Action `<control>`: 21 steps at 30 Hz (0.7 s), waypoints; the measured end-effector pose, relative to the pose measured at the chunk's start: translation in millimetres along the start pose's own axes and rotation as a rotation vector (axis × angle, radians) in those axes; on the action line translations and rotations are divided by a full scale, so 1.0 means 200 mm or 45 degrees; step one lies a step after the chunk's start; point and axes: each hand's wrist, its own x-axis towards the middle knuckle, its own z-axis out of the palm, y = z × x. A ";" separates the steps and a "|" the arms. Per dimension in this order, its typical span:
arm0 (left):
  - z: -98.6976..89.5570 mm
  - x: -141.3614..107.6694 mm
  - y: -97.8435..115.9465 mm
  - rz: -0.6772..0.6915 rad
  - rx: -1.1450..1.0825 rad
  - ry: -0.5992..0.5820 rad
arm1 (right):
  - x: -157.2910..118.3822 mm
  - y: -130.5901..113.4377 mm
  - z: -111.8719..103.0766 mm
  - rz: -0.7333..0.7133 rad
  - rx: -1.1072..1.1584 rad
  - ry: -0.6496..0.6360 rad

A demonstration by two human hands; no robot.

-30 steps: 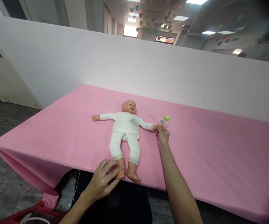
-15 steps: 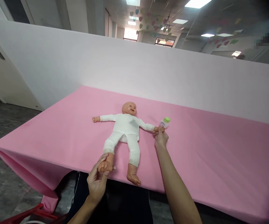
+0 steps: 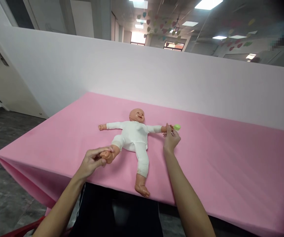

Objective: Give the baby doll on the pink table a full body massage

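A baby doll with a white cloth body lies face up on the pink tablecloth. My left hand is closed around its foot at the left, and that leg is bent outward and raised. The doll's other leg points straight towards me, its foot near the table edge. At the right, my right hand grips the doll's hand, with that arm stretched out sideways. Just behind my fingers shows the green cap of a small bottle; its body is mostly hidden.
A white wall with a window above it stands behind the table. To the left is a door with a metal handle. Part of a red chair shows at the lower left, and my dark-clothed lap is against the front edge.
My left hand has moved the doll's foot up and to the left, bending the leg outward. My right hand has shifted the doll's hand slightly upward, covering more of the bottle.
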 end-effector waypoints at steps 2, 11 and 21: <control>-0.01 0.14 0.06 -0.004 0.054 -0.184 | -0.04 -0.07 0.06 -0.181 -0.080 -0.151; 0.08 0.62 -0.07 -0.095 -0.048 -0.743 | -0.21 -0.02 0.21 -0.866 -0.541 -0.913; 0.13 0.71 -0.22 -0.107 -0.070 -0.833 | -0.23 0.06 0.24 -0.874 -0.632 -1.108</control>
